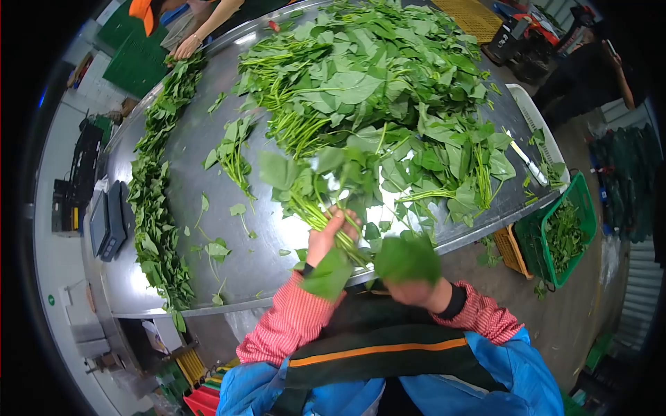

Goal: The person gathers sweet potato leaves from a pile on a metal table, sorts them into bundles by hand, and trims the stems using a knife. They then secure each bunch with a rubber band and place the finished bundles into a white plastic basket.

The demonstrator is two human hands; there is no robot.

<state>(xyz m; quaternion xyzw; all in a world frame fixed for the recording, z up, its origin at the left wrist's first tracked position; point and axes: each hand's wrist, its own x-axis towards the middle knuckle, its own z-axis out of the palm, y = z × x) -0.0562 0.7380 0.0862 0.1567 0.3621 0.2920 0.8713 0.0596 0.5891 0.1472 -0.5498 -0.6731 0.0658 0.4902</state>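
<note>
My left hand (334, 232) is closed round the stems of a bunch of leafy greens (309, 201) above the table's near edge. Just right of it, my right hand (411, 291) is blurred and mostly covered by a large green leaf (408, 260); its fingers are hidden. Another leaf (329, 275) hangs below my left hand. Beyond both hands a large heap of leafy stems (368, 76) lies on the metal table (208, 166). A small bunch (236, 158) and loose leaves (217, 249) lie left of my hands.
A long row of greens (156, 187) runs along the table's left side. A co-worker's hand (187, 47) touches its far end. At right are a knife (526, 161), a white crate (538, 125) and a green crate (560, 236). A person (590, 73) stands back right.
</note>
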